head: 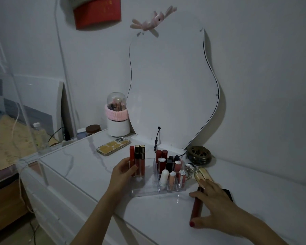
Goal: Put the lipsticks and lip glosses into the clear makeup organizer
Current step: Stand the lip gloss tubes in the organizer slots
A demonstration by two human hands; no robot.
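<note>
The clear makeup organizer (145, 192) stands on the white table in front of the mirror. Several lipsticks and glosses (170, 169) stand upright in its right compartments. My left hand (125, 169) grips three tall lip gloss tubes (139, 160) at the organizer's left side. My right hand (214, 200) lies on the table to the right, fingers over a dark red lip gloss tube (196, 207) lying flat. Two gold lipsticks (202, 175) lie just beyond my fingertips.
A wavy mirror (171, 89) leans on the wall behind. A phone (113, 145) lies at the back left, next to a white brush holder (118, 114). A brass bowl (199, 155) sits at the right. A black flat case (227, 192) lies under my right hand.
</note>
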